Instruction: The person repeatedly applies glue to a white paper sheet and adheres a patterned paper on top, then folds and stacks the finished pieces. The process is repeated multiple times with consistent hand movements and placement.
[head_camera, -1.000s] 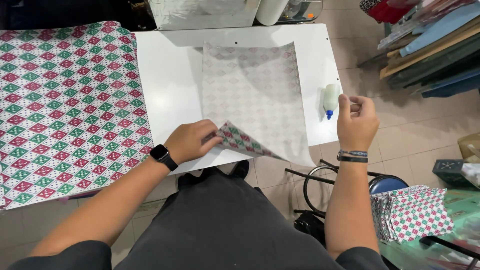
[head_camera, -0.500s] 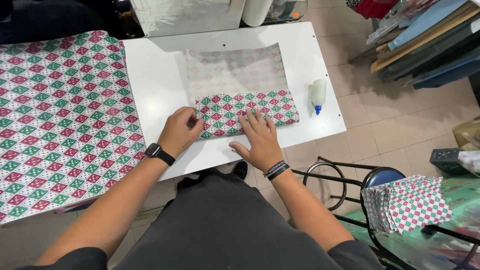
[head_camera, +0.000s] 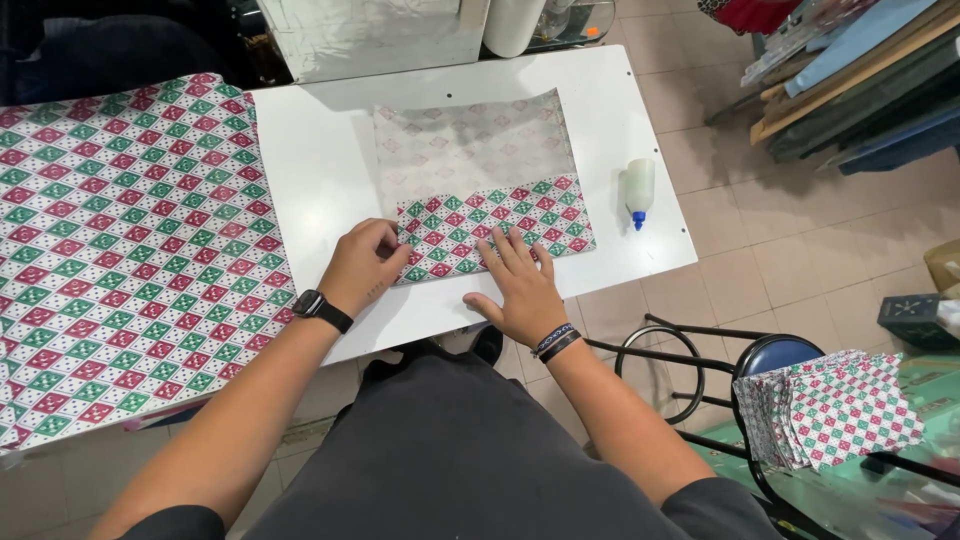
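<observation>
1. Wrapping paper sheet is laid pale side up on the white table, with its near edge folded over so that a patterned flap of red and green diamonds shows.
2. Left hand is curled at the flap's left corner, fingertips pinched on the edge, apparently to keep the corner aligned.
3. Right hand is spread flat, palm down, fingers wide on the flap's near edge; nothing is gripped. The fold is judged to be pressed into a crease.
4. Glue bottle is lying on the table, to the right of the sheet, well apart from both hands.
5. Large patterned sheets are spread to the left of the table.
6. Folded patterned pieces are stacked on a stool at right.
</observation>
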